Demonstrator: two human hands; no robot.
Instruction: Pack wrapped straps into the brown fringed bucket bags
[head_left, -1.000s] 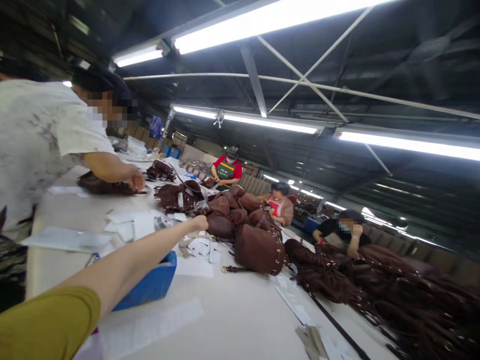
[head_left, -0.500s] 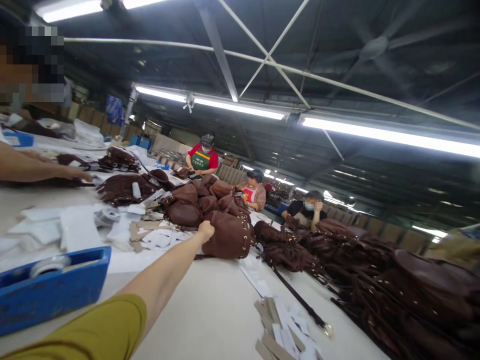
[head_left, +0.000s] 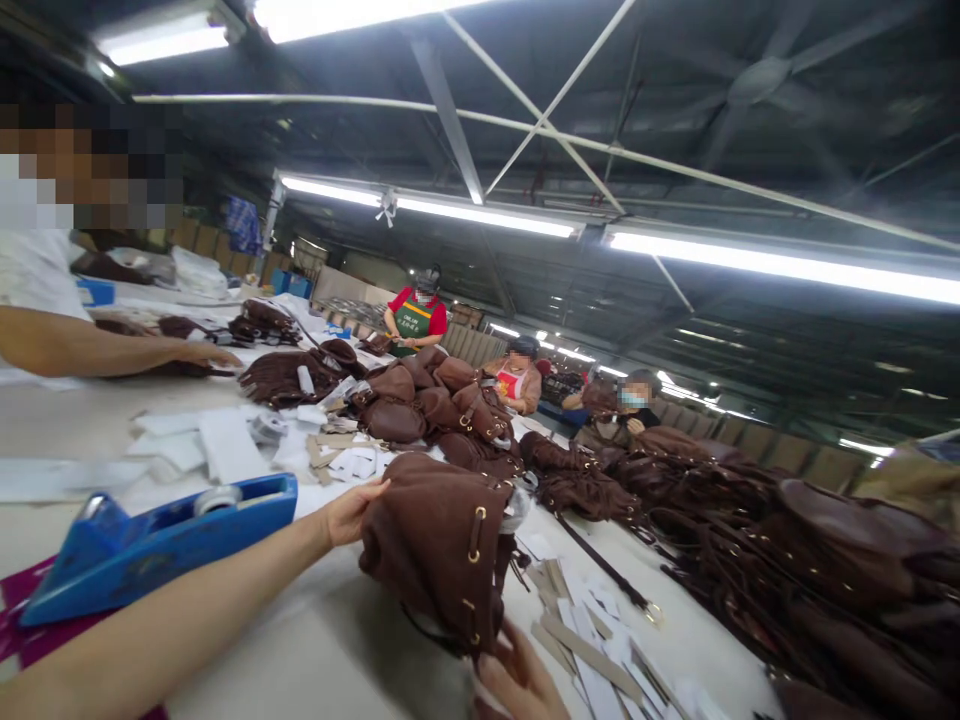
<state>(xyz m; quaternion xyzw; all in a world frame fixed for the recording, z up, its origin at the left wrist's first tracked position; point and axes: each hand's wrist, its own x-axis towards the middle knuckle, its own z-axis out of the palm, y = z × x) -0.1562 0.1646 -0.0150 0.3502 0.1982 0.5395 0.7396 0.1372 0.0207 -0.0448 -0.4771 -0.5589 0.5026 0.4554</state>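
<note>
A dark brown drawstring bag (head_left: 431, 545) with gold eyelets along its rim is tipped on its side above the white table. My left hand (head_left: 352, 512) grips its base, the thumb on top and the other fingers partly hidden behind it. At the lower rim, my right hand (head_left: 521, 672) has its fingers closed on the edge near the eyelets. Something clear, like plastic, pokes from the bag's mouth. Behind it lies a heap of similar brown bags (head_left: 394, 420).
A blue tape dispenser (head_left: 172, 540) stands at left. Paper and card strips (head_left: 592, 640) lie at right, before a big pile of brown bags (head_left: 795, 560). A co-worker's arm (head_left: 150, 345) reaches in from the left; several other people work behind.
My left hand has drawn the bag from the heap toward me. My right hand has come into view and taken hold of its rim.
</note>
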